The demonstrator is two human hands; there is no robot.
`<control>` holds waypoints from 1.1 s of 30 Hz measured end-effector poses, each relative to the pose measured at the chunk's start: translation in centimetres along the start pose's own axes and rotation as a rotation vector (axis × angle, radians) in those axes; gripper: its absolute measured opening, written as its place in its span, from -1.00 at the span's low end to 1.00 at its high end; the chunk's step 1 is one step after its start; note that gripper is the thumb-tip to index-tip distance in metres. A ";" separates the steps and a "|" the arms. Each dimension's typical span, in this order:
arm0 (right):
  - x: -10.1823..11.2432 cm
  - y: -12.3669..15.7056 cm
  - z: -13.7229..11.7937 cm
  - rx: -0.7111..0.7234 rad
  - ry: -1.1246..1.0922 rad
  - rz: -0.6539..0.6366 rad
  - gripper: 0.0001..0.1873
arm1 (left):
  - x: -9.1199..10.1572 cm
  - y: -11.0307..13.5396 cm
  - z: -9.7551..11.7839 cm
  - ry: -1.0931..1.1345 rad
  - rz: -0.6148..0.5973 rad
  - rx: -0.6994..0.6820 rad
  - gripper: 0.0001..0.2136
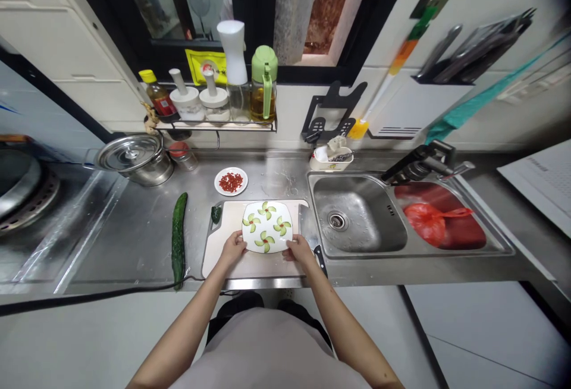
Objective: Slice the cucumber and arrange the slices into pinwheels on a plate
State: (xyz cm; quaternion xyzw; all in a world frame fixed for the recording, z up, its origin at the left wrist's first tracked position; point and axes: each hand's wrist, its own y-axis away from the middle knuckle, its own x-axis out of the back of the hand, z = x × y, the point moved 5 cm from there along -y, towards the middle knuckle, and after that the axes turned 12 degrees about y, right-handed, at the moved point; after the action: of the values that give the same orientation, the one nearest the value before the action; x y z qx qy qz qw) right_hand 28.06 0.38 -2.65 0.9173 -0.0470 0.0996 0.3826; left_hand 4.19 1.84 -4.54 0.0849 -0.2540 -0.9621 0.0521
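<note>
A square white plate (257, 245) rests on a pale cutting board (225, 246) near the counter's front edge. Several pinwheel shapes made of cucumber slices (266, 226) lie on it. My left hand (232, 247) grips the plate's near left corner. My right hand (300, 249) grips its near right corner. Both hands have fingers curled on the rim. A cucumber end piece (216, 214) lies at the board's far left corner.
A whole cucumber (179, 238) lies left of the board. A knife (312, 237) sits along the board's right side. A small dish of red berries (231, 181) stands behind. The sink (361, 216) is right, a lidded pot (134, 158) left, bottles on a shelf (218, 124).
</note>
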 end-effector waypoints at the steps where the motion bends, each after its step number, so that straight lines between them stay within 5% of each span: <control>1: 0.0 -0.2 0.0 0.005 0.021 0.007 -0.78 | -0.1 0.0 0.1 0.000 -0.003 -0.010 -0.56; 9: 0.2 0.8 -1.3 0.148 -0.026 -0.037 -0.78 | 0.0 1.0 1.6 0.130 -0.034 -0.023 -0.52; 16: 1.6 4.4 -4.7 0.266 -0.048 -0.064 -0.69 | -0.7 5.3 5.6 0.275 -0.174 0.083 -0.28; 23: 2.1 7.7 -5.6 0.300 -0.127 -0.049 -0.63 | -0.9 8.1 8.3 0.347 -0.158 0.062 -0.24; 33: -0.7 8.5 -4.5 0.223 -0.553 -0.109 -0.40 | -2.3 9.5 7.9 0.363 -0.216 0.105 -0.20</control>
State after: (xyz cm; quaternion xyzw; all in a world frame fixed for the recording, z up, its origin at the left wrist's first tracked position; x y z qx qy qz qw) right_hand 25.34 -2.42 6.16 0.9472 -0.0889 -0.1702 0.2569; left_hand 5.50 -2.25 7.21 0.2860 -0.2796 -0.9165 -0.0110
